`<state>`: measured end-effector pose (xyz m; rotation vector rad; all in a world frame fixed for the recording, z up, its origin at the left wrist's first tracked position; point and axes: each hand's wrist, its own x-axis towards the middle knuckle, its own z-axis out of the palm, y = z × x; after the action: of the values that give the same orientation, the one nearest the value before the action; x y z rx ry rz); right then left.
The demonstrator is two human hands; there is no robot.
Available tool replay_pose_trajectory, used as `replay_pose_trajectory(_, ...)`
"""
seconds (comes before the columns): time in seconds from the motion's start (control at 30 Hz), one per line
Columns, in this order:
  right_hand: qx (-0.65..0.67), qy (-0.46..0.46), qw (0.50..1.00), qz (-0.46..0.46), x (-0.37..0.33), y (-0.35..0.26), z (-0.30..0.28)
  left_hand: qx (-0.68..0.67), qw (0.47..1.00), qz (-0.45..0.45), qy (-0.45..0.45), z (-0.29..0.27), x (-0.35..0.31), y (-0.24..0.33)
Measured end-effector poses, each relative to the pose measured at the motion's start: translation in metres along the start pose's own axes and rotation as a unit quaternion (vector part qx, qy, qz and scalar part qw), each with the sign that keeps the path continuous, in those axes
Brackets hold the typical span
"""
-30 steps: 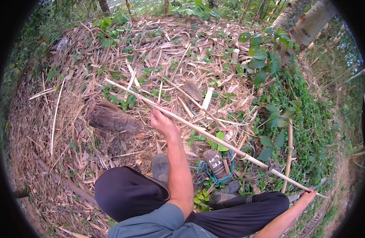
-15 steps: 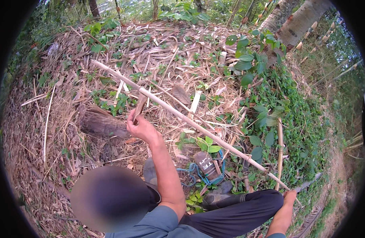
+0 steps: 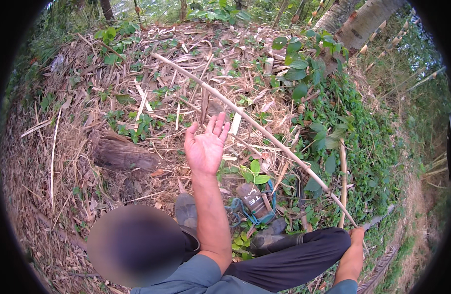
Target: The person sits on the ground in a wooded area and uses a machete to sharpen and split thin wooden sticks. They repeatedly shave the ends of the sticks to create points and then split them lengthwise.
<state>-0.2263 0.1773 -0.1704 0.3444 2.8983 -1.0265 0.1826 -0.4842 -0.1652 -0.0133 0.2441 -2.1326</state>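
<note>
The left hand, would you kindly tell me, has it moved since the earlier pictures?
Yes, the left hand has moved rightward, farther from the brown log than in either earlier picture.

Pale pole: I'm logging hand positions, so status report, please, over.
Left grip open, empty, palm showing. Right grip shut on pale pole near its right-hand end. Brown strip between left grip and pole; contact unclear.

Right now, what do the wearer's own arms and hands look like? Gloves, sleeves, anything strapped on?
The left hand and right hand are gloveless, five-fingered where visible. Blue-grey short sleeves leave the forearms uncovered. No watch or bracelet visible.
</note>
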Motion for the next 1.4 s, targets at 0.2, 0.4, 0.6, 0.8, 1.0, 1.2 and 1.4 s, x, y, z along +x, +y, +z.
replay_pose_trajectory(0.2, 0.351, 0.186, 0.884, 0.244, 0.048, -0.012, 0.026, 0.293, 0.939, 0.008, 0.182, -0.053, 0.013, -0.003)
replay_pose_trajectory(0.4, 0.508, 0.105, 0.844, 0.133, 0.078, -0.015, 0.013, 0.315, 0.915, -0.072, 0.24, -0.087, 0.013, -0.033)
replay_pose_trajectory(0.6, 0.588, 0.072, 0.798, 0.116, 0.051, -0.064, 0.039, 0.439, 0.876, -0.035, 0.198, -0.088, 0.015, -0.053)
replay_pose_trajectory(0.8, 0.618, 0.088, 0.773, 0.113, 0.035, -0.071, 0.022, 0.767, 0.631, -0.093, -0.068, -0.061, -0.004, -0.127)
replay_pose_trajectory(1.0, 0.621, 0.082, 0.773, 0.102, 0.005, -0.112, 0.03, 0.896, 0.302, 0.015, -0.325, -0.073, -0.03, -0.183)
replay_pose_trajectory(1.2, 0.613, 0.138, 0.766, 0.138, -0.001, -0.106, 0.017, 0.869, 0.311, -0.111, -0.369, -0.056, -0.024, -0.208)
replay_pose_trajectory(1.4, 0.341, 0.199, 0.919, 0.019, -0.036, -0.006, 0.097, 0.856, 0.204, -0.044, -0.473, -0.018, -0.019, -0.25)
